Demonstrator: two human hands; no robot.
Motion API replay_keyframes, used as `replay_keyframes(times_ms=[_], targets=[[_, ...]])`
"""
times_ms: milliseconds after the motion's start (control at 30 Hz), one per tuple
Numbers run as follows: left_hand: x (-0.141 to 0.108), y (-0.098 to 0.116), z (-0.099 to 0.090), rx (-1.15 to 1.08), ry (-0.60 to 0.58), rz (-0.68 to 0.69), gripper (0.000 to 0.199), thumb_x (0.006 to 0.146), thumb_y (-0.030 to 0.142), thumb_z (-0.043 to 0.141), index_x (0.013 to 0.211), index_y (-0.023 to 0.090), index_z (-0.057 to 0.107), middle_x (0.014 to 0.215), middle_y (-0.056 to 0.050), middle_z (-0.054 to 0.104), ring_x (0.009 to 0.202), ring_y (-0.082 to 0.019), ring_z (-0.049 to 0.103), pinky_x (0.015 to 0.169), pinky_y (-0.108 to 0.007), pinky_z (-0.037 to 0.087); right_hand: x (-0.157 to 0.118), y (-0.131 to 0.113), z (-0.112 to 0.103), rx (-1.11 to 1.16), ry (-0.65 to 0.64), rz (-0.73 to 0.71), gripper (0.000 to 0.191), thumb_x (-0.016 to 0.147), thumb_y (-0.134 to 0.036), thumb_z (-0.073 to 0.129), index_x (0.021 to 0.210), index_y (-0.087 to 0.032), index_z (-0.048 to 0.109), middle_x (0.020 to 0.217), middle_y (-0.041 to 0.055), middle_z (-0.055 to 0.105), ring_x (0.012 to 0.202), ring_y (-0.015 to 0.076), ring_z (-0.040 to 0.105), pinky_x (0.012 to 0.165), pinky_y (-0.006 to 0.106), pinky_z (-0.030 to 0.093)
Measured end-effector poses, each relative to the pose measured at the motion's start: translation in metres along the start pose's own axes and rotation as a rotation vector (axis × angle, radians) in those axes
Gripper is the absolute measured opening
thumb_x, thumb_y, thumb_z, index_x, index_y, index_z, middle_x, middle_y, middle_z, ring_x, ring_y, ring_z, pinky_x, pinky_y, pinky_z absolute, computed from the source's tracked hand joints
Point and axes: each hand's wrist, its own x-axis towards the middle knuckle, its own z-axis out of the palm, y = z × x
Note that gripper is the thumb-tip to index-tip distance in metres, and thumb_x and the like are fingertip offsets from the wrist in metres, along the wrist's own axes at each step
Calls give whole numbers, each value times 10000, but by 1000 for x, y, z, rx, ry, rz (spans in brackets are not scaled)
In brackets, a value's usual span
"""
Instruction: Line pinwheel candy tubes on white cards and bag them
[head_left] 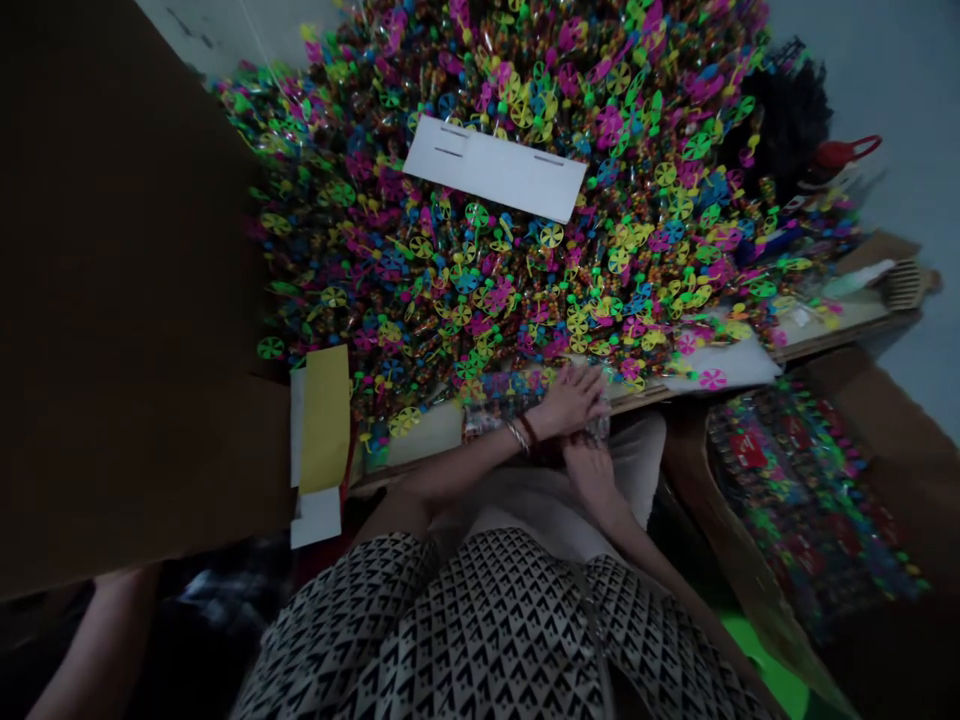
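Head view is showing your left hand (574, 402) lying over the right end of a glossy, clear-plastic packet (487, 415), fingers extending; your right hand (590, 468) is meeting it from below. Whether either is gripping, you cannot tell. The oblong packet is resting at the counter (431, 438) edge, its long axis running left-right. Behind, a pile (457, 315) of spoked plastic discs is supporting 1 flat white card (499, 172).

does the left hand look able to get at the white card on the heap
Probably yes: the white card lies uncovered on the heap, and only heaped pieces seem to lie between it and the left hand.
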Motion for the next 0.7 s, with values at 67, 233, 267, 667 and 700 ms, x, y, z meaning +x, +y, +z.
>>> replay_keyframes(times_ms=[67,233,267,667,700], targets=[[-1,-12,13,-23,-33,-125,602,959,500,332,1453,156,343,1510,-145,357,1397,-308,317,1130,-516,225,-9,1,2,47,-55,-12,277,878,-123,459,1067,-183,652,948,126,685,847,217,619,770,311,430],[-5,-28,19,-66,-90,-148,664,956,550,285,1458,117,324,1520,-163,331,1411,-288,297,1137,-482,236,-44,31,5,621,175,129,319,895,-460,503,754,-205,635,662,4,621,600,140,546,597,239,397],[-5,-27,18,-73,-102,-155,667,954,555,290,1459,121,323,1522,-168,323,1414,-289,292,1140,-483,232,-47,40,6,737,306,256,348,877,-504,509,761,-198,625,650,-3,602,593,134,532,594,237,402],[-117,-28,-46,-216,384,-444,462,980,417,337,1395,236,428,1446,-112,446,1360,-232,371,1160,-471,193,6,37,29,1814,67,637,516,692,-486,713,1117,-213,606,1097,59,672,930,230,661,750,381,571],[-139,-36,-48,-254,455,-593,442,976,419,347,1348,224,483,1382,-116,505,1309,-230,426,1124,-443,274,4,39,32,1796,78,639,514,673,-467,734,1101,-210,609,1076,49,678,931,224,661,772,375,568]])
